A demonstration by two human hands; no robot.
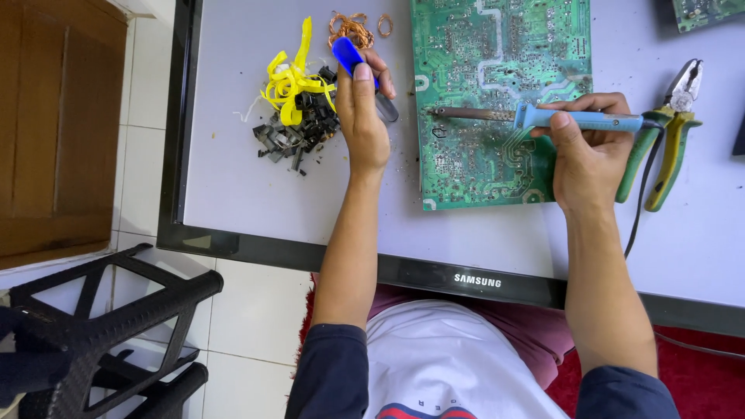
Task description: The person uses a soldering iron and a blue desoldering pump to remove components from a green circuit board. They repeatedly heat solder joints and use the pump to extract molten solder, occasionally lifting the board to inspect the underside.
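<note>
Blue-handled soldering iron with a long metal tip [543, 118] over the big green circuit board [497, 101].
Right hand [586, 155] grips it tight; left hand [361, 116] squeezes a blue-topped tool [361, 70].

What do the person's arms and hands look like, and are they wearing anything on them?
Both arms are bare from just above the elbow down, with dark navy sleeves pushed up at the bottom of the picture. The left hand and right hand wear no gloves, and no rings, watch or bracelets show. The fingernails look short and plain.

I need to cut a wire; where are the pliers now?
In the head view, the green-handled pliers lie on the grey surface at far right, just beyond the right hand holding the soldering iron.
</note>
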